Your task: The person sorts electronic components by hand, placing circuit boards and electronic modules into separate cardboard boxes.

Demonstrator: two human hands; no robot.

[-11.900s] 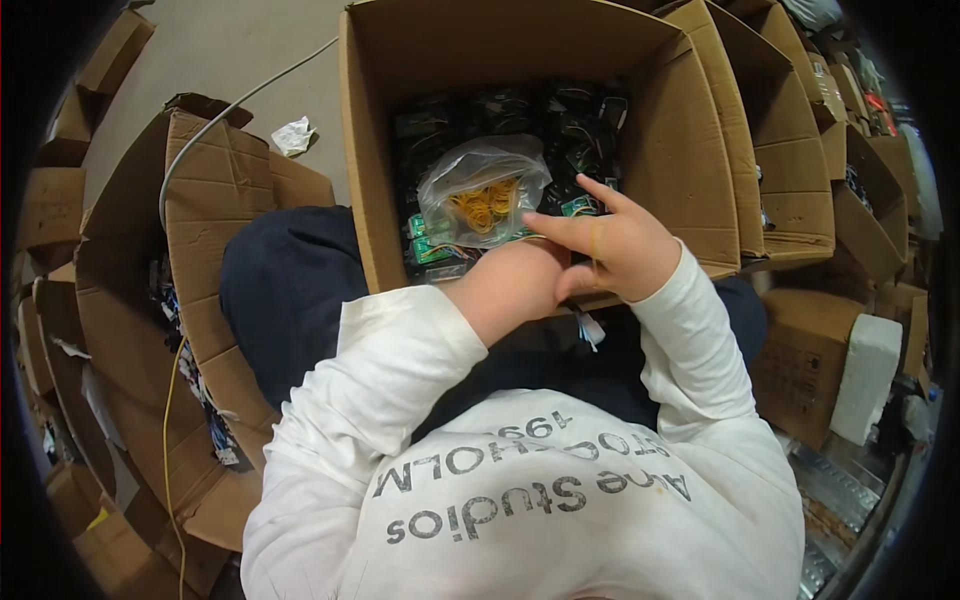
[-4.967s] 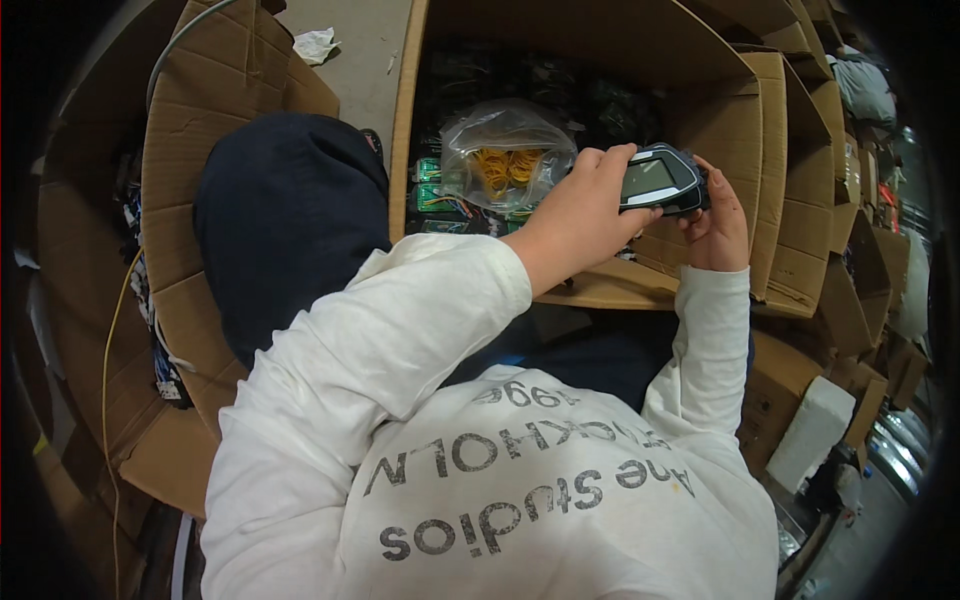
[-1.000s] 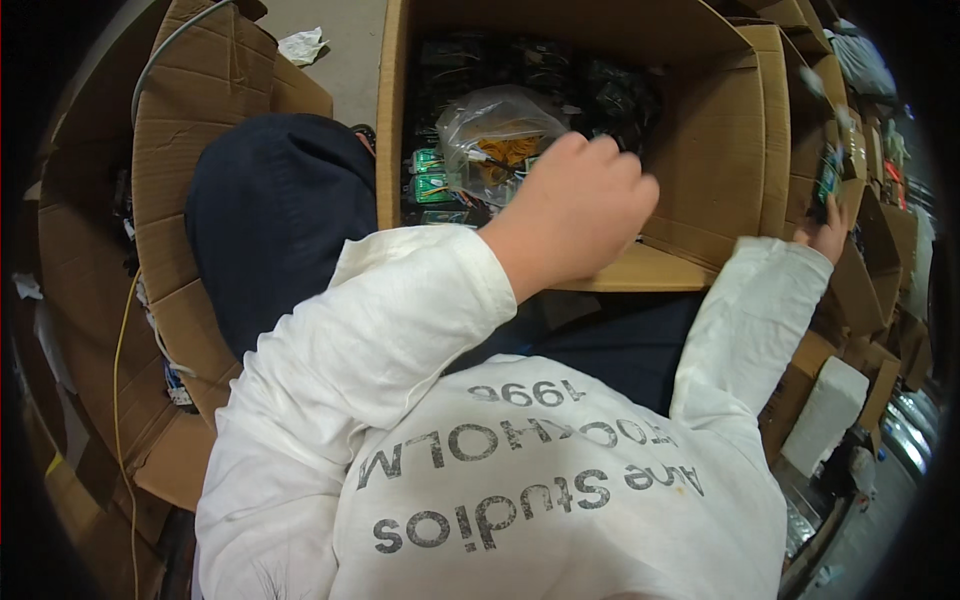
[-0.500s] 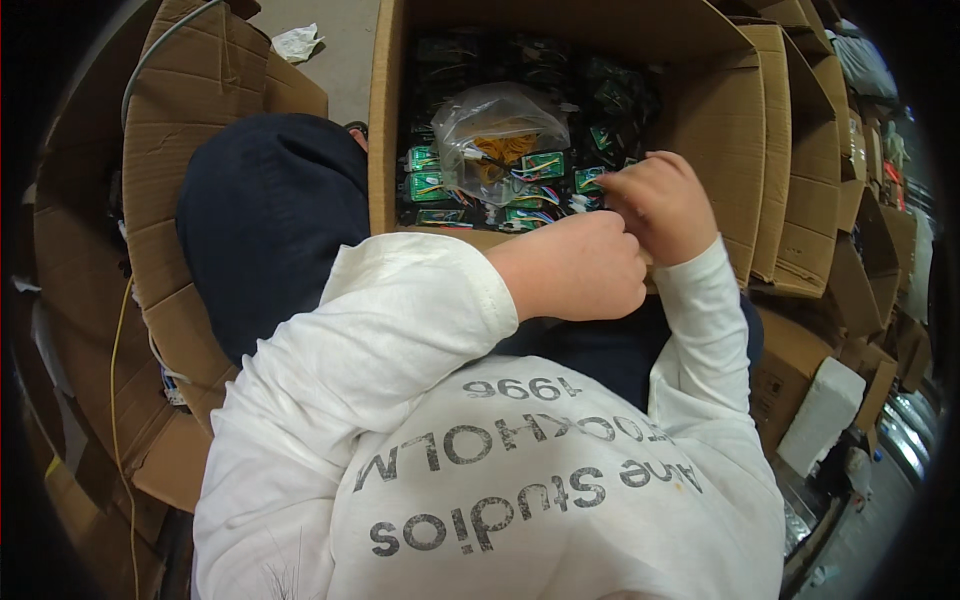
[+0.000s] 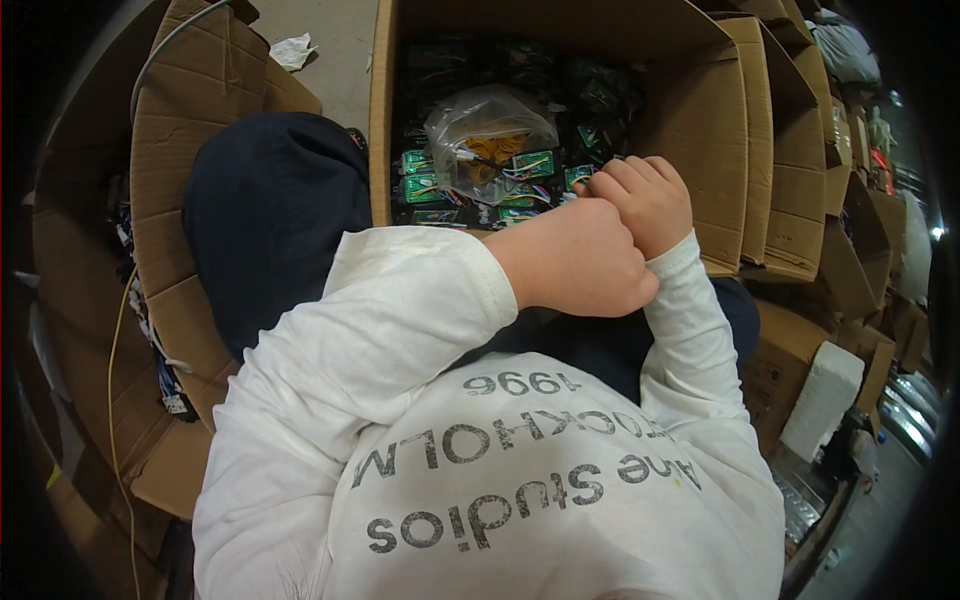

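Note:
My left hand (image 5: pixel 580 258) is closed, its back toward me, over the near edge of an open cardboard box (image 5: pixel 381 130). Pressed close against it, my right hand (image 5: pixel 648 203) has its fingers curled in. Whatever either hand grips is hidden behind the knuckles. Just beyond them in the box lie several green circuit boards (image 5: pixel 422 187) with coloured wires and white plugs. Among the boards rests a clear plastic bag (image 5: pixel 462 118) with yellow rubber bands (image 5: pixel 497 152) in it. Dark wired parts fill the far side of the box.
Tall cardboard flaps (image 5: pixel 215 110) stand at the left, beside my dark-clad knee (image 5: pixel 275 190). A yellow cord (image 5: pixel 115 400) hangs there. More cardboard boxes (image 5: pixel 795 190) crowd the right, with a white foam block (image 5: pixel 822 402) below them. A crumpled white scrap (image 5: pixel 292 52) lies on the floor.
My right hand has shifted left, and its fingers are curled in more. My left hand has moved slightly right, so the two now overlap. The head view has shifted a little.

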